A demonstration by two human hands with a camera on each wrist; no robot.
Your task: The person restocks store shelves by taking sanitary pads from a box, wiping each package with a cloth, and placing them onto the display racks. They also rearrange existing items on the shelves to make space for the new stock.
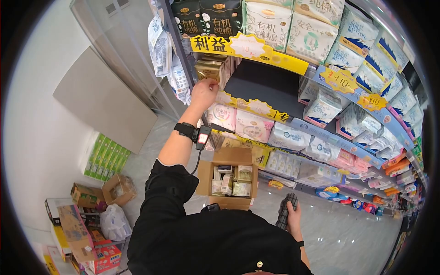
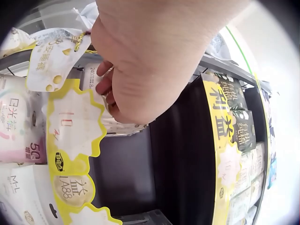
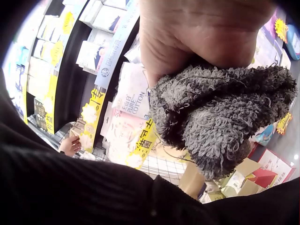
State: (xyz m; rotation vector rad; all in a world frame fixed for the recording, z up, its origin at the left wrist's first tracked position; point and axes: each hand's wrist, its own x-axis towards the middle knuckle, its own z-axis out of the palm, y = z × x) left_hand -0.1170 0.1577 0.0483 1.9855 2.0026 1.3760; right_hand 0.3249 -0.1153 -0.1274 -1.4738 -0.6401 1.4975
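Observation:
My left hand [image 1: 204, 95] reaches to the left end of a shelf, its fingers curled at the front of a row of gold-wrapped packs of sanitary pads [image 1: 210, 70]. Close up in the left wrist view, the bent fingers grip the near pack [image 2: 125, 126], and the palm hides most of it. A grey, shaggy cleaning cloth [image 3: 220, 117] is held in my right hand [image 1: 293, 215], low beside the body. Between the hands, on the floor, stands an open cardboard box [image 1: 231, 158] with several small packs inside.
A yellow price strip [image 1: 250, 106] runs along the shelf's front edge. Pink and white packs [image 1: 254, 126] fill the level below, black packs [image 1: 222, 18] the one above. Bags [image 1: 159, 48] hang at the shelf's left end. Cartons and a white plastic bag [image 1: 115, 222] lie at the left.

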